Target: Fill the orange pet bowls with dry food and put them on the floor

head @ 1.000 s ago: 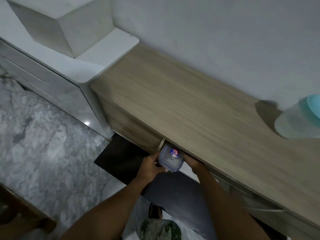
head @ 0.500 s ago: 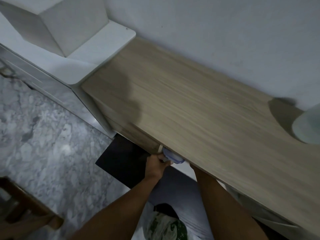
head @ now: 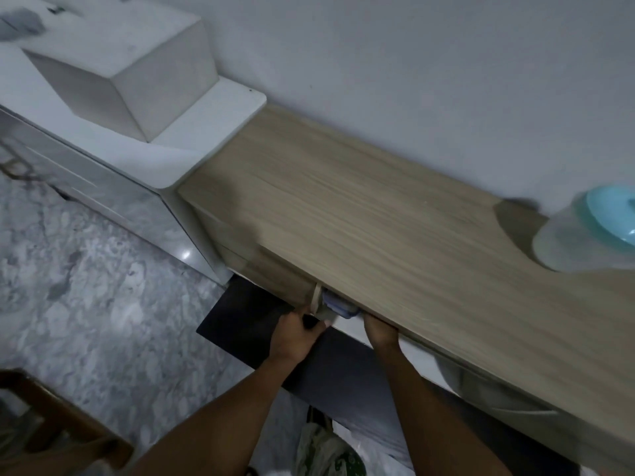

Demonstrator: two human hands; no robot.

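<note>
Head view, looking down: the left hand [head: 295, 334] has its grip curled at the edge of an opening under the wooden worktop [head: 395, 214]. The right hand [head: 379, 329] reaches in beside it; its grip is hidden, so I cannot tell. Between them, a small clear container [head: 338, 304] with a blue rim sits tucked just inside. No orange bowls show. A blue-lidded jar [head: 591, 231] stands far right.
</note>
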